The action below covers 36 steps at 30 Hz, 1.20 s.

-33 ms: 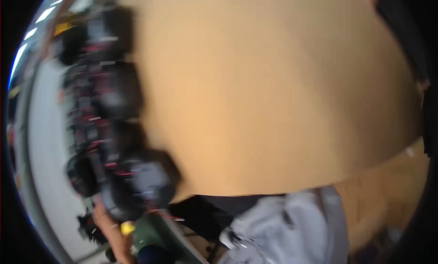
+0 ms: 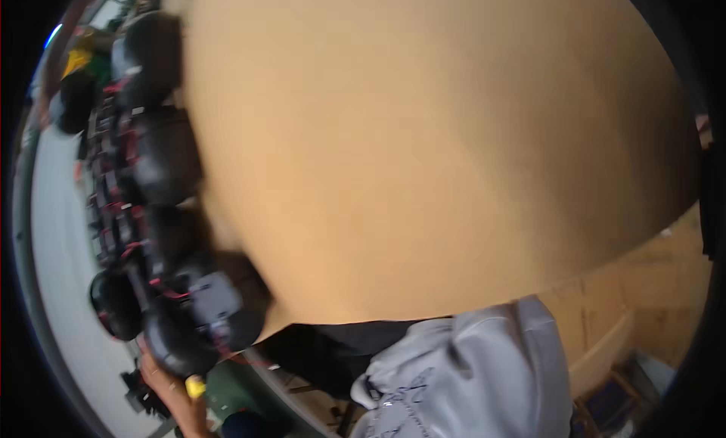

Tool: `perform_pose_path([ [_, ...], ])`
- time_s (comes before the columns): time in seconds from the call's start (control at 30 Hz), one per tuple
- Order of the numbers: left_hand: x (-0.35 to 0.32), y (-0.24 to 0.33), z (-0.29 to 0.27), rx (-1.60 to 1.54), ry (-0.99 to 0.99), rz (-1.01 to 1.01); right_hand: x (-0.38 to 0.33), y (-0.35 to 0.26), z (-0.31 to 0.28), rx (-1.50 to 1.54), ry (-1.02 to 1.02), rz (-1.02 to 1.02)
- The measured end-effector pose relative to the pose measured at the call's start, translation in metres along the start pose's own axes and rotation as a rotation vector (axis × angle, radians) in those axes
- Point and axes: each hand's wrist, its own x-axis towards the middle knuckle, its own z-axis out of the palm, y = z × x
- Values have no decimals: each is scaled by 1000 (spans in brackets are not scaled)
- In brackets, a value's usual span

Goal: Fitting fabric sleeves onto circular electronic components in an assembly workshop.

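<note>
Neither of my hands can be made out. A broad tan panel (image 2: 363,166), smooth and partly shaded, fills most of the picture. Along its left edge runs a row of dark grey rounded parts (image 2: 162,154) with red wires among them. At the near end of that row sits a flat grey piece (image 2: 215,298). A bare hand (image 2: 162,381) reaches up to the lowest dark part from below, beside a small yellow thing (image 2: 195,386). It seems to be another person's, next to green cloth (image 2: 238,389); its fingers are mostly hidden.
Below the panel bulges grey printed cloth (image 2: 484,362), with black cloth (image 2: 333,362) to its left. A pale strip (image 2: 57,234) runs down the far left. At lower right are a wood-coloured surface (image 2: 605,309) and a blurred crate (image 2: 609,400). A dark shape (image 2: 665,37) borders the upper right.
The view has swung, so the row of dark parts and the bare hand lie further left. The blur is less. A bit of skin at the top right has gone out of view.
</note>
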Motion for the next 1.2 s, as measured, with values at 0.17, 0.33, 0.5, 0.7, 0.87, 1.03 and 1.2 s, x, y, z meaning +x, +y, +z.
perform_pose_path([
  [0.17, 0, -16, -12, 197, 14, 5, 1, -30, -13, -28, -39, -45],
  [0.33, -4, -27, -5, 130, 47, -36, 17, -54, -10, -101, -85, -125],
  [0.5, -2, -12, -8, 159, 47, -67, 42, -58, 8, -205, -138, -217],
  [0.7, -4, 9, -21, 143, 12, -79, 78, -84, 18, -335, -201, -360],
  [0.87, -1, 19, -29, 75, -38, -99, 90, -80, 7, -418, -236, -378],
  [1.03, 1, 18, -31, 80, -42, -64, 79, -85, -28, -372, -255, -437],
  [1.2, -2, 13, -24, 168, 26, 8, 16, -113, -113, -226, -367, -579],
])
